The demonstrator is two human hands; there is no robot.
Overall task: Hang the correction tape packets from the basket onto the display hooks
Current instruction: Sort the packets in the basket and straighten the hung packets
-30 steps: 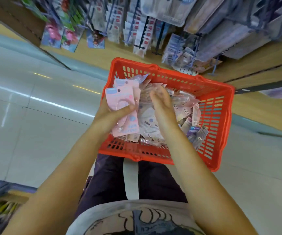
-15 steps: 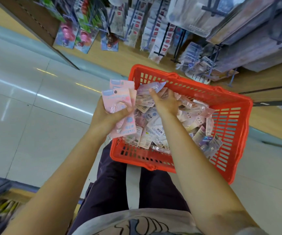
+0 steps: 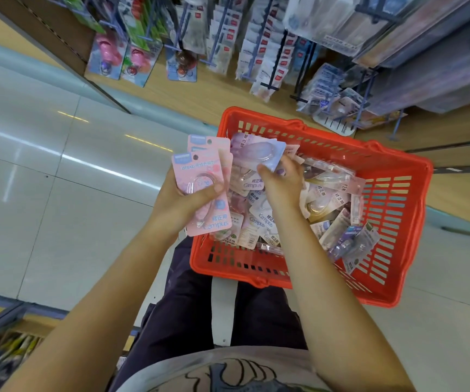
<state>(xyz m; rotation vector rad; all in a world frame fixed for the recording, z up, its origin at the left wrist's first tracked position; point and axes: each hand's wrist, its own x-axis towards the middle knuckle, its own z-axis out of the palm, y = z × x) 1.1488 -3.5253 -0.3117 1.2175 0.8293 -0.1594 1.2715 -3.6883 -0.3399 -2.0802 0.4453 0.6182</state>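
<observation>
Basket point(image 3: 397, 230) of red plastic stands on the floor point(image 3: 44, 216) in front of the person, and it is more to the right in the view than a second ago, because the head has turned up a little toward the display. The change in the hands is this: the right hand point(image 3: 283, 183), which was lying flat on the pile a second ago, has now lifted a purple packet point(image 3: 258, 152) out of it, pinched between thumb and fingers. The left hand point(image 3: 184, 198) still holds a small stack of pink packets point(image 3: 204, 190), thumb pressed across the front. I judge that sorting is still going on and nothing from this handful is hung yet. Many loose packets point(image 3: 262, 219) remain in the basket. Behind it the display hooks point(image 3: 269, 66) already carry rows of other goods, above a pale wooden shelf base point(image 3: 188, 91).
</observation>
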